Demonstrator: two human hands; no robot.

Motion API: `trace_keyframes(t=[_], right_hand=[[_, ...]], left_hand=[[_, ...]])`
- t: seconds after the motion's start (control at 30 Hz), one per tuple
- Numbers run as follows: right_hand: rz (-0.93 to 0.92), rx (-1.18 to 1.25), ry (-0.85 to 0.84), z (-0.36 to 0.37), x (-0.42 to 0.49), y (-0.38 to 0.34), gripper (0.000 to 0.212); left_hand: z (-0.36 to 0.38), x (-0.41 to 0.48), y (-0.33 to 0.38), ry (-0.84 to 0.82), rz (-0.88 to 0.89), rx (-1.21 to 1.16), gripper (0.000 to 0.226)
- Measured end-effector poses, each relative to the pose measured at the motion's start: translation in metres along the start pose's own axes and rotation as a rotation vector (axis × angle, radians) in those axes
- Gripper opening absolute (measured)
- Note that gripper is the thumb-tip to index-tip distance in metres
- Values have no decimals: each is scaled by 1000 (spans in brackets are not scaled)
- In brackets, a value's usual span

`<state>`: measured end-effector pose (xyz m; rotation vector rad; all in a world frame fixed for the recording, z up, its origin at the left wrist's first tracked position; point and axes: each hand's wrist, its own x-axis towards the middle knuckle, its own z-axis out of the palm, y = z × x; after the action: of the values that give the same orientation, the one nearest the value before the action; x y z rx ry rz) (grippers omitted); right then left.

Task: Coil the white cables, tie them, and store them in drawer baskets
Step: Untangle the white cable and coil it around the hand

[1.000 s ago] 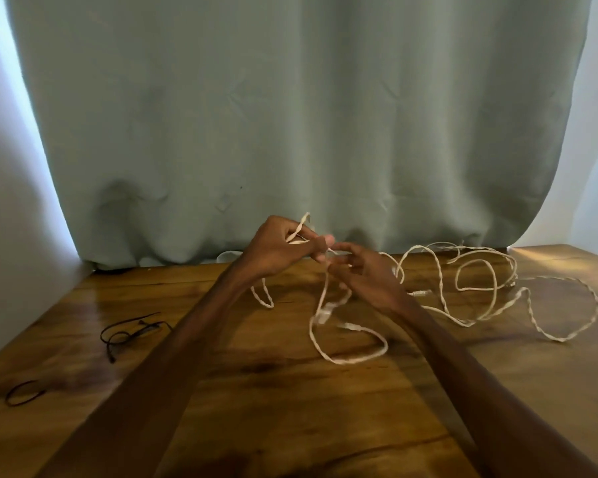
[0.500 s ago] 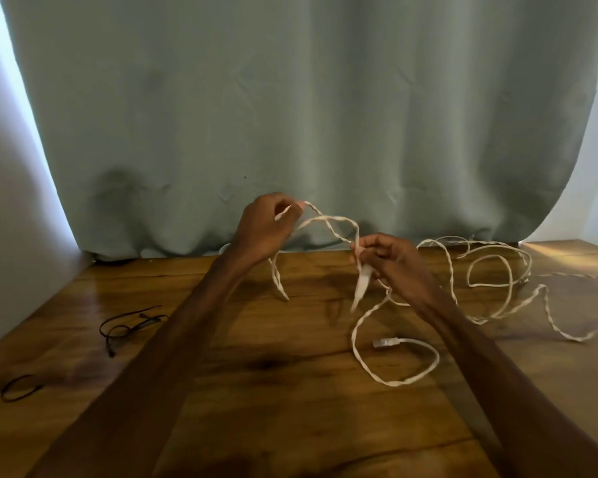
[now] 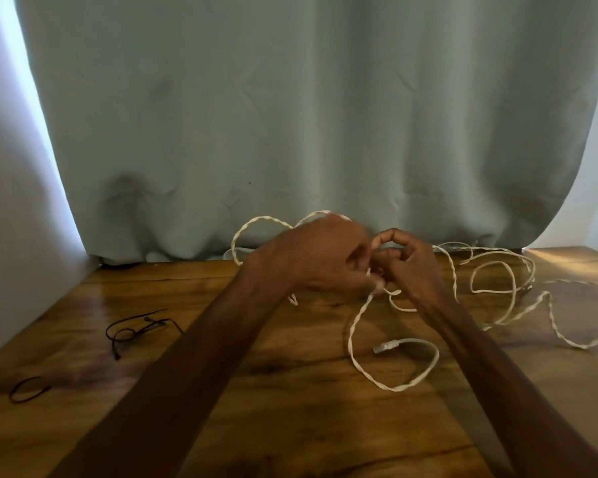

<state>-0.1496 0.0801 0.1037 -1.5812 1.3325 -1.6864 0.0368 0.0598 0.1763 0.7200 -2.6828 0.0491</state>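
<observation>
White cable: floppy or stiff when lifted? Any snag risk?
Likely floppy: the white cable droops from the left hand and right hand into loose curves on the table. Probably snags easily: its loops cross at the right. The free plug may swing.

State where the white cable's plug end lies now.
Head view: the white cable's plug end lies on the wooden table, right of centre, beside the right forearm.

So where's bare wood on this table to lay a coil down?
Bare wood: the near edge of the table between the left forearm and right forearm, and the back-left strip between curtain and black ties. Crowded: back right, where the white cable sprawls, and its looped end beside the right forearm.
</observation>
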Motion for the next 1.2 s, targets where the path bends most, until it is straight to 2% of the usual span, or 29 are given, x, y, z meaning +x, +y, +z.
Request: trace_keyframes(t=[0.07,0.1,0.17,0.23,0.3,0.43,0.5,0.6,0.77,0.9,1.0,1.2], right_hand=[[48,55,6,-3,1,-1,7],[73,79,0,-6,2,0,8],[93,90,-15,-10,2,0,14],[51,61,-20,-11,2,-1,21],[10,37,-27,-11,2,-2,24],[-40,78,-124,-7,3,-4,52],[-103,174,-174,-1,2,-7,50],[-198,111,-112,9,1,-13,37],[-256,113,12,19,13,-16,28],[-275,106,71,23,28,-23,30],[-233,131,99,32,41,-18,32],[-81,153,172,54,44,11,26]], left_hand=[[10,0,-3,-285,-103,201,42],[11,-1,-6,-362,-99,205,39],[7,-6,-10,-409,-52,47,34],[1,-11,-13,-358,7,-213,36],[-3,-15,-11,-224,68,-475,41],[-9,-12,-11,80,-57,-909,43],[-9,-10,-15,153,-147,-1107,42],[-2,-8,-25,157,-210,-1348,38],[7,-7,-33,96,-207,-1593,34],[8,-6,-38,98,-183,-1726,36],[12,-5,-41,74,-113,-1823,35],[27,-6,-44,144,-35,-1837,42]])
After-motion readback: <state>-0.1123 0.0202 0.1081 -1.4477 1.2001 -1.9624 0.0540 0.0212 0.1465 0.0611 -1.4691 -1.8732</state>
